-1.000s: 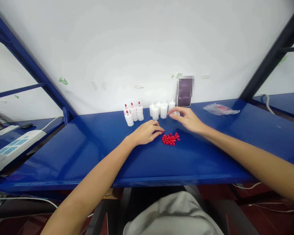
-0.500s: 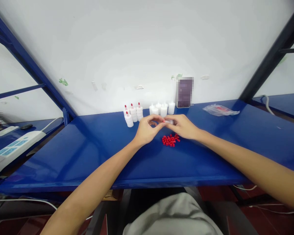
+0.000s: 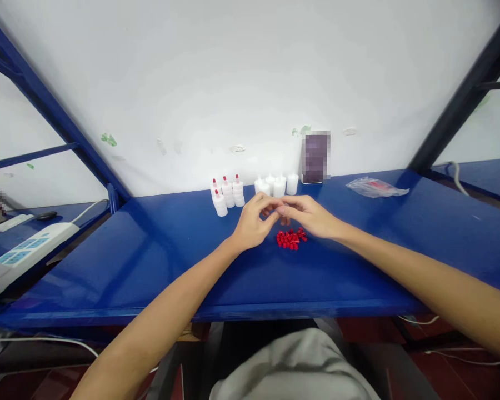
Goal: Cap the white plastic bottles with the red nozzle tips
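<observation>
My left hand (image 3: 256, 221) and my right hand (image 3: 310, 215) meet above the blue table (image 3: 162, 261), fingertips touching. Both are closed, fingers bent around something small that they now cover. Half a second ago a red cap showed at the left fingertips and part of a small white bottle in the right fingers. Just below the hands lies a pile of small red caps (image 3: 289, 239). Behind them stand several white bottles (image 3: 279, 187) without red tips. To the left is a group of white bottles with red caps (image 3: 227, 194).
A dark phone-like slab (image 3: 315, 158), blurred out, leans on the white wall (image 3: 233, 83). A clear plastic bag (image 3: 377, 188) with something red inside lies at the right. Blue frame posts (image 3: 54, 105) rise at both sides. A white power strip (image 3: 29, 253) is at the left.
My hands have closed together, and the right fingers now overlap the left fingertips. The red cap and the white bottle between them have gone out of sight.
</observation>
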Action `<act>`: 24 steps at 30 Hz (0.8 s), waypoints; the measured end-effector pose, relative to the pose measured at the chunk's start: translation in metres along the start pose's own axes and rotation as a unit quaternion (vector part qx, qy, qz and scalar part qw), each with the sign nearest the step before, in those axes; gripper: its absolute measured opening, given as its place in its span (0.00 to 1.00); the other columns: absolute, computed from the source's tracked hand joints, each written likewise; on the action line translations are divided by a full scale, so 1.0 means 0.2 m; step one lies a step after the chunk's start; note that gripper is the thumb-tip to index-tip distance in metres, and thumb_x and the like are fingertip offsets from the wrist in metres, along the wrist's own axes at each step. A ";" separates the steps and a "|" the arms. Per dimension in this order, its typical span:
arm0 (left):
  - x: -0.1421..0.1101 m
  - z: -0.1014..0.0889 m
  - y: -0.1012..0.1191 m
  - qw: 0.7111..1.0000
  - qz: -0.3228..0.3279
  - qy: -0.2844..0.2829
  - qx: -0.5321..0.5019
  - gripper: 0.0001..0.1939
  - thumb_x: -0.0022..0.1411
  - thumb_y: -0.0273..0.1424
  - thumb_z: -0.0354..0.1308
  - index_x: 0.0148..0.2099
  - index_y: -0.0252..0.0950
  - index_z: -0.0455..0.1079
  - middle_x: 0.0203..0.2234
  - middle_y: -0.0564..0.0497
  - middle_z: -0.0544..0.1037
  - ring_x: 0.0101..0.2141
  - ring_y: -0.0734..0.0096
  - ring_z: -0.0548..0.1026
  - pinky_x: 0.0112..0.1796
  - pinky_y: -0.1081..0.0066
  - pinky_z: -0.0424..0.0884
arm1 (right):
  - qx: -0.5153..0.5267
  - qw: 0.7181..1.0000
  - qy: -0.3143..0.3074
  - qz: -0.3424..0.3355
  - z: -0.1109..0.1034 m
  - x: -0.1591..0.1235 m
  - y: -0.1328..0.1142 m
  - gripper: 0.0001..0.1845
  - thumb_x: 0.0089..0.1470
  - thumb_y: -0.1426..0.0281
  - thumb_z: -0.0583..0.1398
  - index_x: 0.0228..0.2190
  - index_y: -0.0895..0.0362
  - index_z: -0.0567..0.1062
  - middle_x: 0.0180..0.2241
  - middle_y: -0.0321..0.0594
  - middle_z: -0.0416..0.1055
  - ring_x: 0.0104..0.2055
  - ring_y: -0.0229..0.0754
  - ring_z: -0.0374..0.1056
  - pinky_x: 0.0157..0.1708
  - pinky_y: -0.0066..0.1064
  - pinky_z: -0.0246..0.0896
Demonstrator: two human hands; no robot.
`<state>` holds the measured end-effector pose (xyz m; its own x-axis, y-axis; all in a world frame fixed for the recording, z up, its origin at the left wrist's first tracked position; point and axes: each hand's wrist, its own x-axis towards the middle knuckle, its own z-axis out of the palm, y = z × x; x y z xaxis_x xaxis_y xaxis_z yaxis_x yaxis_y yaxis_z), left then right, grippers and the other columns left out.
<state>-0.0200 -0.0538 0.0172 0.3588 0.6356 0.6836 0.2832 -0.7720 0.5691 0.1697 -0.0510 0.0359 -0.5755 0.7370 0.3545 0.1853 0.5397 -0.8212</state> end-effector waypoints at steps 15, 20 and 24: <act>0.06 -0.29 -0.12 0.952 -0.030 0.255 0.166 0.06 0.62 0.33 0.57 0.38 0.36 0.69 0.37 0.49 0.71 0.34 0.73 0.71 0.34 0.72 0.68 | -0.160 0.980 0.101 0.060 -0.08 0.01 0.09 0.22 0.59 0.57 0.56 0.51 0.55 0.71 0.19 0.29 0.65 0.22 0.39 0.61 0.29 0.32 0.57; 0.04 -0.51 -0.28 0.924 -0.110 0.316 0.183 0.08 0.60 0.34 0.57 0.38 0.34 0.72 0.32 0.50 0.77 0.33 0.73 0.75 0.33 0.74 0.68 | -0.250 0.956 0.118 0.095 -0.13 0.02 0.17 0.22 0.56 0.64 0.56 0.52 0.55 0.71 0.16 0.28 0.65 0.20 0.40 0.62 0.30 0.33 0.58; 0.03 -0.53 -0.31 0.926 -0.115 0.306 0.187 0.10 0.59 0.35 0.58 0.38 0.33 0.74 0.31 0.50 0.79 0.32 0.73 0.76 0.33 0.75 0.69 | -0.282 0.951 0.107 0.073 -0.13 0.04 0.21 0.23 0.55 0.66 0.56 0.52 0.56 0.70 0.27 0.36 0.73 0.26 0.42 0.68 0.35 0.35 0.62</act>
<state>-0.1303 -0.0013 0.0346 -0.2882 0.5820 0.7604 0.6194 -0.4923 0.6115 0.1940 -0.0116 0.0154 -0.3461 0.8543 0.3879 0.6827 0.5129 -0.5205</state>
